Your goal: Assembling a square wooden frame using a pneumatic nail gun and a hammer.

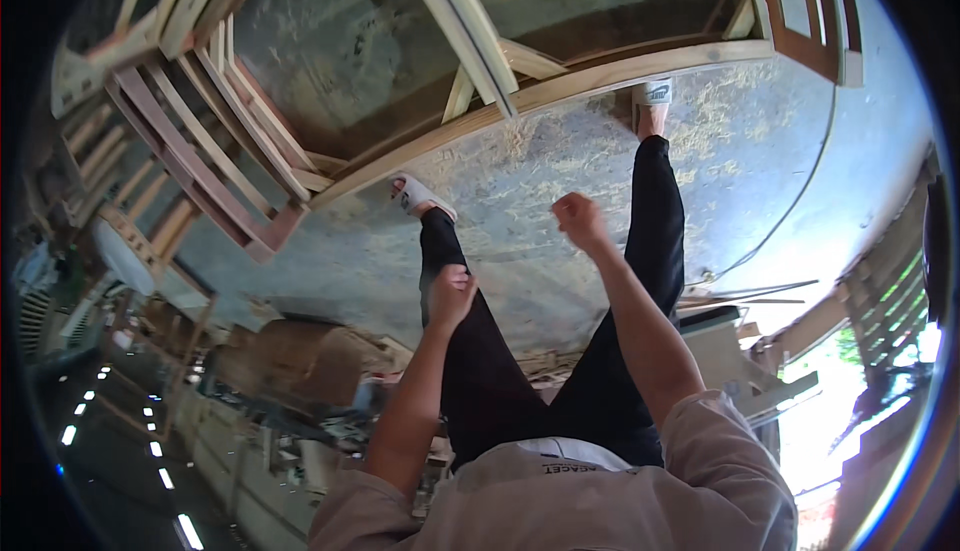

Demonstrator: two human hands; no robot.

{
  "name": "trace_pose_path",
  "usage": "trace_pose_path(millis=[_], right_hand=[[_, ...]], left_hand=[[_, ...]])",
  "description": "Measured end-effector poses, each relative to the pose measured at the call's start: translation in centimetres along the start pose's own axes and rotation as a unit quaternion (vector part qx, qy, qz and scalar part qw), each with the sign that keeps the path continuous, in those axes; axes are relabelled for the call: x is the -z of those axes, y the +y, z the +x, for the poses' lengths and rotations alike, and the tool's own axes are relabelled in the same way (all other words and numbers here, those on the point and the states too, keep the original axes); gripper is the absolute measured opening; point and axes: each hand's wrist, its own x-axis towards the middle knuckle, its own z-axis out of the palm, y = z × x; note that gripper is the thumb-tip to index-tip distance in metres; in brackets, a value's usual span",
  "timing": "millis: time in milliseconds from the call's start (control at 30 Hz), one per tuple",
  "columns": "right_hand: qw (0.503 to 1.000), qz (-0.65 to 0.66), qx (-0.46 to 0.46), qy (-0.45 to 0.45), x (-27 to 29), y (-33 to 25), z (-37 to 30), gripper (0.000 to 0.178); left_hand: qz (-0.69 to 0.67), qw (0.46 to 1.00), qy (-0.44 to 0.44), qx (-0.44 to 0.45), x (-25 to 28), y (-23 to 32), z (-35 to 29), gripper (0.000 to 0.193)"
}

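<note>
left hand [453, 294] and right hand [578, 221] are being held loosely curled, contents indiscernible; a pale, straight-railed wooden frame [600, 79] is being shown beyond, over mottled floor [520, 191].

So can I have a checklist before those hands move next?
1. Bare left hand off the wood: ok, it's over the black-trousered left leg.
2. Bare right hand off the wood: ok, it's above the mottled grey floor.
3. Both hands empty: cannot tell; nothing shows, but fingers are curled.
4. Left toes covered: not ok, the white open-toed left slipper shows them.
5. Thin dark cord clear of that slipper: ok, it's off right.
6. Large pale wooden frame steady: cannot tell.
</note>
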Motion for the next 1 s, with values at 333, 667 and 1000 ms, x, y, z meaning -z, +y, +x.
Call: trace_pose_path(millis=[333, 667, 1000], right_hand=[[0.887, -0.417, 0.176, -0.097, -20.8, -13.6, 6.2, 0.022], [0.581, -0.729, 0.361, -0.026, -40.4, -20.0, 15.2, 0.090], [0.597, -0.771, 0.221, -0.028, -43.9, -19.4, 16.7, 0.087]], left_hand=[[-0.479, 0.871, 0.104, -0.043, 0.7, -8.1, 6.6, 0.024], [-0.688, 0.700, 0.185, -0.047, 15.5, -16.1, 9.7, 0.027], [-0.788, 0.572, 0.230, -0.014, 19.9, -22.6, 10.5, 0.022]])
